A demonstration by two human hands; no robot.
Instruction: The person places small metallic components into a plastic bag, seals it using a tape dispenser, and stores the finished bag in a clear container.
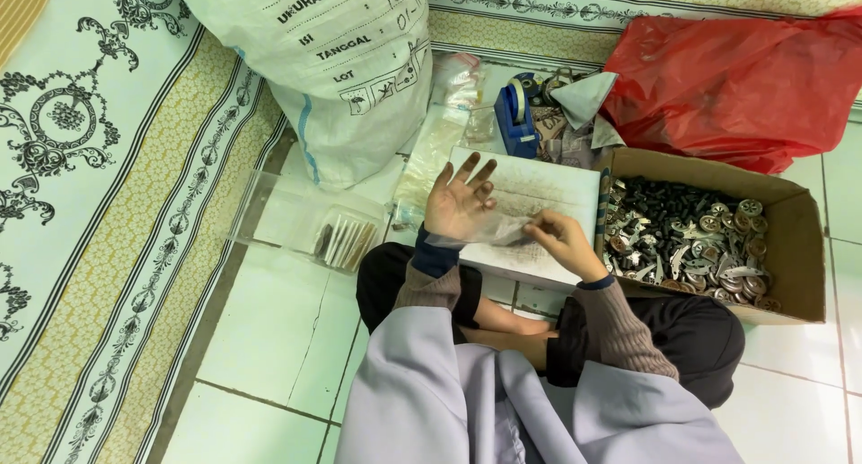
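Observation:
My left hand [458, 203] is raised palm up with fingers spread, and a small clear plastic bag [489, 231] rests against its palm. My right hand [558, 239] pinches the other end of that bag, fingers closed on it. Both hands hover over a white board [548, 190] lying on the floor in front of my crossed legs. Dark small parts seem to sit inside the bag, but they are blurred.
A cardboard box [804, 248] of metal and black parts stands at the right. Behind it lie a red plastic bag [745, 78], a blue tape dispenser [516, 114] and a large white sack [332, 60]. A clear tray [269, 212] with packets sits at the left, beside a patterned mat [99, 203].

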